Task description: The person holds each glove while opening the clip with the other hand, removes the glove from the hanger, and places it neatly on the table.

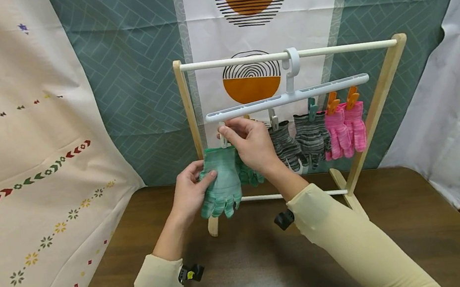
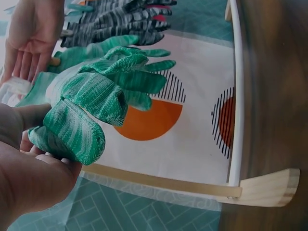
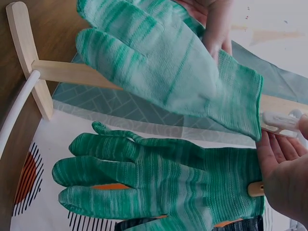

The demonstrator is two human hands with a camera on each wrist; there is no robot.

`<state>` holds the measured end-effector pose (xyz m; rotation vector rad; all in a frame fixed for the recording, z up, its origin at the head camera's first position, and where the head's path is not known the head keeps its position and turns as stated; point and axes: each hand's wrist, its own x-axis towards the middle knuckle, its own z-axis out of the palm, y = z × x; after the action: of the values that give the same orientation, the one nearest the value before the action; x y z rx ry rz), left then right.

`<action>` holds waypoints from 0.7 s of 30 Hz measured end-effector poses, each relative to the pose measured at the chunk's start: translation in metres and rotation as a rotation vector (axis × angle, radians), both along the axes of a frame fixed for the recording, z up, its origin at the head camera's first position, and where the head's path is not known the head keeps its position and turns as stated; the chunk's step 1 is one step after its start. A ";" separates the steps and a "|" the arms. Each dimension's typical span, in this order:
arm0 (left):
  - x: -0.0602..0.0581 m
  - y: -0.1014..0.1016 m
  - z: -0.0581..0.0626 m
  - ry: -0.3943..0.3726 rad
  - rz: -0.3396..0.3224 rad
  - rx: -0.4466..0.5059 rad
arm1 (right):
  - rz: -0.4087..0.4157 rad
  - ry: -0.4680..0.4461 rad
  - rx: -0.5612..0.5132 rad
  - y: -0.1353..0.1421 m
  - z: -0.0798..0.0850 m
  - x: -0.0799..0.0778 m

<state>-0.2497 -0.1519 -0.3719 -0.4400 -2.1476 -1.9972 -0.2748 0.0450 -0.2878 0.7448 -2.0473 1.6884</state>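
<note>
In the head view my left hand (image 1: 188, 190) holds a green striped glove (image 1: 222, 177), thumb across its front, fingers of the glove drooping. My right hand (image 1: 253, 143) pinches a whitish clothespin (image 1: 223, 138) at the glove's cuff, just under the left end of a white hanger (image 1: 251, 106). The right wrist view shows the clothespin (image 3: 281, 121) right at the cuff edge. Behind it hangs a second green glove (image 3: 183, 178), with a wooden-coloured clothespin (image 3: 255, 188) on its cuff. In the left wrist view, the held glove (image 2: 74, 127) partly covers the other.
Farther right on the hanger, grey-black gloves (image 1: 311, 135) and pink gloves (image 1: 347, 130) hang from clothespins. The hanger hooks over the top rail (image 1: 235, 62) of a wooden rack (image 1: 376, 110). The rack stands on a brown table (image 1: 248, 261), with patterned cloth (image 1: 134, 78) behind.
</note>
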 end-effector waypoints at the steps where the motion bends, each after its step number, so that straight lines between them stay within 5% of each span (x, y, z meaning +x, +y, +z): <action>1: 0.000 -0.002 -0.002 -0.001 0.002 0.001 | 0.001 -0.002 -0.001 0.000 0.000 0.000; 21: 0.006 -0.057 -0.018 -0.051 0.129 -0.008 | 0.036 -0.036 -0.015 0.000 -0.007 -0.002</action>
<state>-0.2432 -0.2091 -0.3903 -0.2474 -2.1548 -1.9514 -0.2766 0.0450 -0.2945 0.7561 -2.0545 1.7477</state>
